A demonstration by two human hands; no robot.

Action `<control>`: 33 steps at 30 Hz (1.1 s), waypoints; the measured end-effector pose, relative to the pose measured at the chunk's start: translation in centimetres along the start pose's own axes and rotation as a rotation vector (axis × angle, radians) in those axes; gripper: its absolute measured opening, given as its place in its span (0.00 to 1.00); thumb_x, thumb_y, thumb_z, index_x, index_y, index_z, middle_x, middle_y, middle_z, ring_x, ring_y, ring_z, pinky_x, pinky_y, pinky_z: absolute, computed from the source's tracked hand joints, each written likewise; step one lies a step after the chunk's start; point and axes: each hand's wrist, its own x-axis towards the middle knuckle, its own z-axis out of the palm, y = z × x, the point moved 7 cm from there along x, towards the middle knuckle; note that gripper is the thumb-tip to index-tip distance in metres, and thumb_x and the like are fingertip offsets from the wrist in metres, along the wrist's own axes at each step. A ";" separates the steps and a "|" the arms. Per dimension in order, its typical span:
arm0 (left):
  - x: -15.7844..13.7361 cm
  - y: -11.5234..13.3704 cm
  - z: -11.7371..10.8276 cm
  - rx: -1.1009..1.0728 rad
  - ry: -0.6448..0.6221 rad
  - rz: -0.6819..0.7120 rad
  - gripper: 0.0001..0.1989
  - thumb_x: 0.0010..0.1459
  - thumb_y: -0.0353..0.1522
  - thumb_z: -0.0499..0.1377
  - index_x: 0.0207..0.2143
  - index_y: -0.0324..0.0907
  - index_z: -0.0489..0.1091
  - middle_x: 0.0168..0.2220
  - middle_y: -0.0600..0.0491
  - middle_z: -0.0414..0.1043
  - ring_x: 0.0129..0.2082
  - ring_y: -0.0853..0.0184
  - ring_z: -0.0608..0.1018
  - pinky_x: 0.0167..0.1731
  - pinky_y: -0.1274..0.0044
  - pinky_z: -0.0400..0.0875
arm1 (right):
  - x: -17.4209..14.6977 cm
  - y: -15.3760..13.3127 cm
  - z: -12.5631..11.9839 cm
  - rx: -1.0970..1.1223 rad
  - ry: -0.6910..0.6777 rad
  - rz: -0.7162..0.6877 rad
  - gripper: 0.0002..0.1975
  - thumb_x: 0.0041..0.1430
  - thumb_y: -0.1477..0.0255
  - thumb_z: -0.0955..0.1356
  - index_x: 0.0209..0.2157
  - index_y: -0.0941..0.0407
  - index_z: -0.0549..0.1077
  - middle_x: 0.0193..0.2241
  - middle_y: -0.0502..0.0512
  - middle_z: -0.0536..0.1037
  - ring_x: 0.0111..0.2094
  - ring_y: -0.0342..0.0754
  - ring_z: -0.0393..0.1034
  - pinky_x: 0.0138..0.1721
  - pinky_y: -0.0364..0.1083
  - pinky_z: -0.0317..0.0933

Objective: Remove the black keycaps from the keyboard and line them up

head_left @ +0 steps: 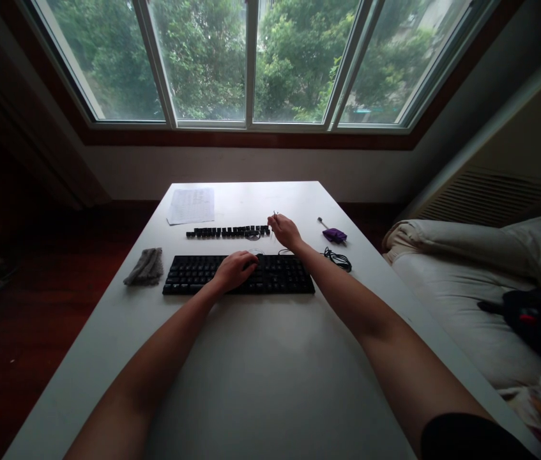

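A black keyboard [193,273] lies across the white table in front of me. My left hand [236,269] rests on its upper middle, palm down with the fingers lying over the keys. Beyond the keyboard's right half, my right hand [284,230] is raised with its fingers pinched on a thin wire keycap puller [275,214], mostly hidden by the fingers. Just left of that hand, loose black keycaps [225,231] stand in a row behind the keyboard. A small clear round object [254,252] shows partly behind my left hand.
A grey cloth [145,267] lies left of the keyboard, and a printed paper sheet [191,206] at the far left. To the right are a coiled black cable [338,260] and a purple-covered brush-like item [334,236]. A pale sofa [447,306] flanks the table [270,370].
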 end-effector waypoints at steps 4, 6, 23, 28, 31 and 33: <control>0.0 0.1 0.0 -0.001 0.006 0.007 0.08 0.63 0.33 0.56 0.42 0.45 0.74 0.40 0.51 0.75 0.41 0.63 0.76 0.43 0.72 0.69 | -0.9 -0.4 -0.5 0.138 -0.017 0.009 0.28 0.70 0.52 0.55 0.34 0.56 0.76 0.28 0.54 0.77 0.30 0.47 0.70 0.35 0.44 0.57; 0.1 0.2 0.0 -0.004 0.011 0.014 0.08 0.63 0.32 0.56 0.41 0.45 0.74 0.40 0.51 0.75 0.41 0.63 0.76 0.43 0.72 0.69 | -1.6 -0.7 -0.5 0.197 -0.037 0.006 0.26 0.68 0.52 0.57 0.33 0.56 0.76 0.24 0.52 0.75 0.27 0.46 0.69 0.34 0.44 0.57; 0.1 0.4 0.0 -0.005 0.007 0.012 0.08 0.63 0.33 0.56 0.40 0.45 0.75 0.39 0.51 0.76 0.41 0.63 0.76 0.43 0.72 0.69 | -5.5 0.0 -0.4 0.698 -0.179 0.023 0.14 0.54 0.61 0.71 0.36 0.56 0.72 0.29 0.53 0.77 0.29 0.46 0.72 0.30 0.45 0.66; 0.2 0.6 0.0 -0.010 0.001 0.009 0.09 0.63 0.33 0.55 0.40 0.46 0.75 0.39 0.51 0.76 0.41 0.63 0.76 0.44 0.71 0.70 | -6.6 0.9 -0.8 0.808 -0.197 0.094 0.18 0.60 0.55 0.67 0.37 0.57 0.71 0.31 0.57 0.79 0.28 0.46 0.73 0.30 0.45 0.66; 0.2 0.6 0.0 -0.008 -0.003 0.000 0.09 0.63 0.33 0.55 0.41 0.46 0.75 0.40 0.51 0.76 0.42 0.63 0.76 0.44 0.71 0.70 | -6.8 1.4 -1.2 0.761 -0.223 0.095 0.21 0.60 0.52 0.66 0.35 0.58 0.73 0.29 0.56 0.79 0.27 0.45 0.73 0.31 0.45 0.68; 0.3 0.6 0.1 -0.003 0.001 -0.009 0.09 0.63 0.33 0.55 0.41 0.46 0.75 0.40 0.51 0.76 0.42 0.63 0.76 0.44 0.72 0.70 | -6.8 1.8 -1.4 0.722 -0.217 0.089 0.21 0.58 0.52 0.68 0.36 0.58 0.73 0.28 0.55 0.79 0.26 0.45 0.72 0.32 0.45 0.68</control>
